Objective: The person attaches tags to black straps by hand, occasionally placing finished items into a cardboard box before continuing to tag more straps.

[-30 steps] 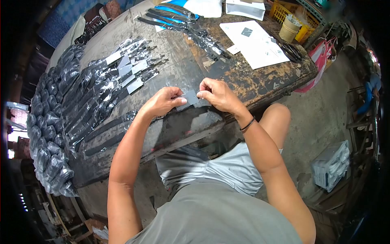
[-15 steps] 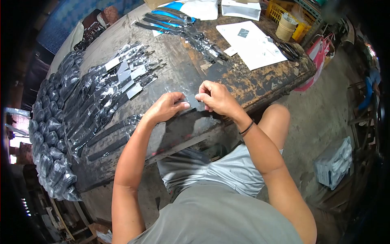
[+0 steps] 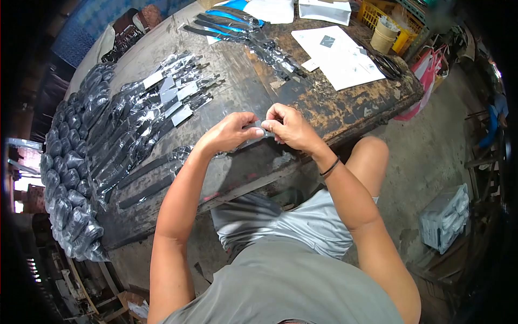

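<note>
My left hand (image 3: 233, 133) and my right hand (image 3: 287, 127) meet above the near edge of the worktable, thumbs and fingers closed in a pinch. Between their fingertips is a small grey card (image 3: 258, 127), mostly covered by the fingers. A piece of clear plastic seems to lie under my left hand, but its shape is hard to make out. To the left, long black strips in clear plastic (image 3: 148, 181) lie on the table. Beyond them is a spread of similar wrapped strips (image 3: 127, 127) with grey and white cards (image 3: 182, 115) on their ends.
Wrapped bundles (image 3: 70, 178) are heaped along the table's left edge. At the back lie black strips (image 3: 226, 24) on blue material, white sheets (image 3: 337, 59), a beige cup (image 3: 383, 36) and a yellow crate (image 3: 372, 16). A plastic-wrapped pack (image 3: 443, 218) stands on the floor at right.
My hands have come closer together, and the grey card between them shows less than before. The whole view has shifted slightly.
</note>
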`<action>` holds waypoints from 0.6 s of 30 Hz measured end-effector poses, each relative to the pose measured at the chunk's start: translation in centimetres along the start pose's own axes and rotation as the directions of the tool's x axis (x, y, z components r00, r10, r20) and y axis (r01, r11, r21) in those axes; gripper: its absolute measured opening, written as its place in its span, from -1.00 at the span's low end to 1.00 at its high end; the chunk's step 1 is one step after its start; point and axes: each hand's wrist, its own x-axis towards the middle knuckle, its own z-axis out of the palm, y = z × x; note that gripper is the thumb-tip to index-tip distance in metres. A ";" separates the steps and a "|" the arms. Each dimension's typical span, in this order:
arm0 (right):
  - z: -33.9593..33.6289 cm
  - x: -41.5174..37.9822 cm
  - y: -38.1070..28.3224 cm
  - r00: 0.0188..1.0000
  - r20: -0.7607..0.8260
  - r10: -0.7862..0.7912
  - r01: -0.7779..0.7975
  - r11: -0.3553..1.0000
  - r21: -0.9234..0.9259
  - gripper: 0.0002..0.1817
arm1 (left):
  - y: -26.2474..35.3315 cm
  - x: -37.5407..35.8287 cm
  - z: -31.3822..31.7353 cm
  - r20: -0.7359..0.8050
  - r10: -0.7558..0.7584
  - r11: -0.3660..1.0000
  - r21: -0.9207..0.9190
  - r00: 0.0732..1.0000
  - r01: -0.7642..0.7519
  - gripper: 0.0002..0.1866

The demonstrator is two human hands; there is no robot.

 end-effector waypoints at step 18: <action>1.3 -1.0 1.3 0.825 -0.350 -0.443 0.292 0.865 -0.408 -0.60 | -0.7 0.0 -0.2 -0.202 -0.090 0.995 -0.068 0.975 0.078 -0.63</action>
